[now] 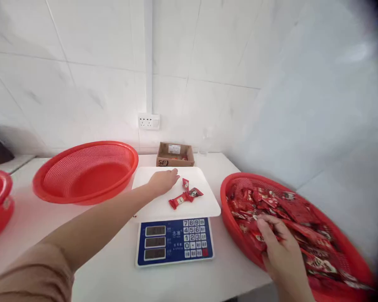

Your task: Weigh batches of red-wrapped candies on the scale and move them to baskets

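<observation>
My left hand [164, 181] reaches over the white weighing pan [151, 212] of a digital scale, its fingers loosely bent, slightly apart, with nothing visible in them. Just right of it, several small red-wrapped snack packets [186, 197] lie on the pan, touching or overlapping. A blue keypad panel [175, 242] with three displays forms the front of the scale; the digits are too faint to read. At the right, my right hand [279, 243] is closed on a red snack packet [258, 238], above a red plastic basket [228, 209] heaped with similar packets.
Behind the scale stands an open cardboard box [175, 162] with a few red items inside. A large red mesh basket [85, 195] is left of the scale; part of another red basket [1, 205] shows farther left. A wall socket [149, 121] is on the tiled wall.
</observation>
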The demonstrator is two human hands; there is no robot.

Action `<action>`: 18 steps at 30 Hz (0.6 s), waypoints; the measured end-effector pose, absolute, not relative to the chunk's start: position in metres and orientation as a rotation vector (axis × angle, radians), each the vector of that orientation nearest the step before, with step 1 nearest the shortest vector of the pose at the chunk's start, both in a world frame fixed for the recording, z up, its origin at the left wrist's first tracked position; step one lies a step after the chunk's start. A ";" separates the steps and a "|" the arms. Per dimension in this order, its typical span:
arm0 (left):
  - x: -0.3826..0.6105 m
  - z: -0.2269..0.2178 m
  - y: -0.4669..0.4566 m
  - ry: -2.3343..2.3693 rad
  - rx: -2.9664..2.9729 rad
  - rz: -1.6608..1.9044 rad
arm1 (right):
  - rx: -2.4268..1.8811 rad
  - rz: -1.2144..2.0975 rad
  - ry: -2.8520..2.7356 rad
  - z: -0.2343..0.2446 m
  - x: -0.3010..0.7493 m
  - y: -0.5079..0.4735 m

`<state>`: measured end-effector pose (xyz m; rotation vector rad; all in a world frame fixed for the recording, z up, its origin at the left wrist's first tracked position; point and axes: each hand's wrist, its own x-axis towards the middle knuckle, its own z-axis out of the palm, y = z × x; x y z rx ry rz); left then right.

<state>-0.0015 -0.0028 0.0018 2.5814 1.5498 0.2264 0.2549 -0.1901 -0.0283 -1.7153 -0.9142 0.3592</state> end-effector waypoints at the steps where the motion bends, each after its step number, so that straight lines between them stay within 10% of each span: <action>1: -0.003 0.004 -0.006 1.542 2.586 0.240 | -1.714 0.342 -0.925 -0.028 0.254 -0.190; 18: 0.015 -0.009 -0.030 1.067 2.640 0.234 | -1.770 0.298 -0.959 -0.022 0.249 -0.191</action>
